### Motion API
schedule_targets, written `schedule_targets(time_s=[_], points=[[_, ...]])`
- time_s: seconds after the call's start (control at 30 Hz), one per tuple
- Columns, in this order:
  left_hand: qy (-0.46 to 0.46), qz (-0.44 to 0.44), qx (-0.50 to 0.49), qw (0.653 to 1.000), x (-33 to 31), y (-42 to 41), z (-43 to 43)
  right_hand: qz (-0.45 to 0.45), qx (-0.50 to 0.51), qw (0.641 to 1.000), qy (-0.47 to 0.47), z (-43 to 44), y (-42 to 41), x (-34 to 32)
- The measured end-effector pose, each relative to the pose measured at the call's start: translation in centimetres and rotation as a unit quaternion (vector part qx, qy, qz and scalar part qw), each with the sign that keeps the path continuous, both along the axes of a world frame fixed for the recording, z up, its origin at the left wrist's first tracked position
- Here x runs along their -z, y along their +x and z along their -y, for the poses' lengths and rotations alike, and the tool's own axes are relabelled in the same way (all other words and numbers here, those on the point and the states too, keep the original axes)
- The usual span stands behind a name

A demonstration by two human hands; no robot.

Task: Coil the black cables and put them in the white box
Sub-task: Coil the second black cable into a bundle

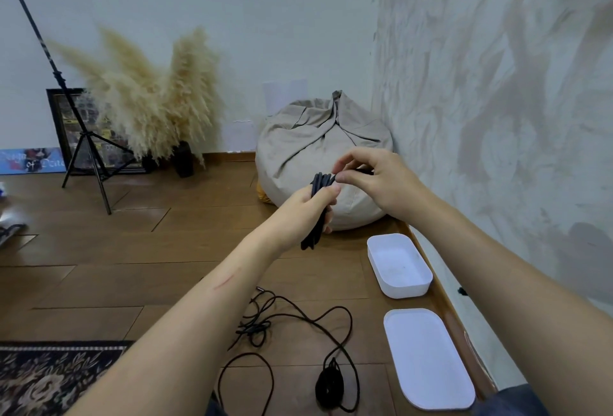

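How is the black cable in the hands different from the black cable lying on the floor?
The held cable is a tight bundle; the floor cable sprawls in loose, tangled loops. The held cable is in the air, gripped by the left hand and pinched by the right hand; the floor cable rests on the wooden floor. Both are black, neither in the white box.
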State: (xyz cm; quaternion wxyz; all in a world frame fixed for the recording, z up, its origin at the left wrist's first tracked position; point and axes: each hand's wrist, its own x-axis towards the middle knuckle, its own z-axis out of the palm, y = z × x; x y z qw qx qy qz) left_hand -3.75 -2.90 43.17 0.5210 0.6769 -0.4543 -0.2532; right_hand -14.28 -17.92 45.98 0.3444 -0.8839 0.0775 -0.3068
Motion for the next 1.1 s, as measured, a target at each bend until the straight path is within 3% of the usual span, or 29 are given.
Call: schedule_targets(time_s=[0.2, 0.33, 0.47, 0.8, 1.1], points=[[-0.011, -0.012, -0.009, 1.000, -0.1, -0.1, 0.0, 0.047, 0.021, 0.997, -0.062, -0.7, 0.3, -0.3], [-0.033, -0.016, -0.011, 0.999, -0.6, 0.0, -0.1, 0.078, 0.014, 0.996, -0.047, -1.0, 0.5, -1.2], [0.003, -0.032, -0.007, 0.999, -0.1, -0.5, -0.1, 0.053, -0.010, 0.998, -0.039, -1.4, 0.9, -0.5], [-0.042, -0.046, -0.021, 0.998, -0.4, -1.3, -0.1, 0.008, -0.042, 0.997, 0.060, 0.0, 0.3, -0.5], [-0.105, -0.023, -0.016, 0.994, -1.0, -2.2, 0.0, 0.062, -0.024, 0.985, 0.158, -0.7, 0.9, -0.2]])
